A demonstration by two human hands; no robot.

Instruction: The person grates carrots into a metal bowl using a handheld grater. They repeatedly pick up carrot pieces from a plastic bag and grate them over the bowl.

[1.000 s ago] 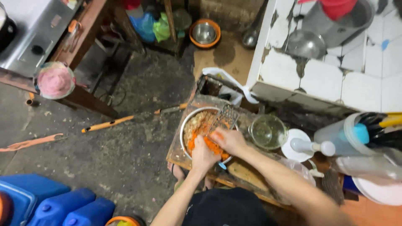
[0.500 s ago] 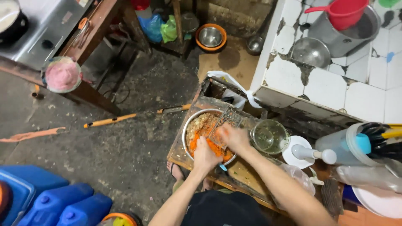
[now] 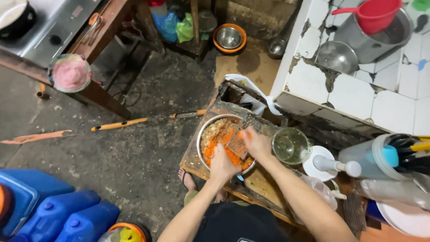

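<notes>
Hands barely shifted since a second ago; mostly the head camera has tilted, so the bowl now sits lower and further right in view, and the red dipper on the tiled ledge shows fully. Right hand [image 3: 256, 142] is closed around the upper end of the flat metal grater [image 3: 240, 138], propping it at a slant over the steel bowl [image 3: 202, 134] so the shreds fall inside. Left hand [image 3: 222, 162] is bunched at the grater's lower end, fingers curled onto an orange carrot piece that is mostly hidden under the palm; pressed down, it looks like. Orange gratings [image 3: 209, 148] lie in the bowl over a paler brownish mix [image 3: 216, 129]. Bowl stands on a worn wooden board [image 3: 193, 162], keeping it off the concrete floor. Just right of the bowl is a clear glass jar [image 3: 291, 145], open, near the right wrist. Beyond that, a white pestle [image 3: 337, 166] rests on a small white dish. Bare foot [image 3: 187, 180] pokes out under the board's near edge. A long orange-handled knife [image 3: 148, 120] lies on the floor, well apart to the left.
</notes>
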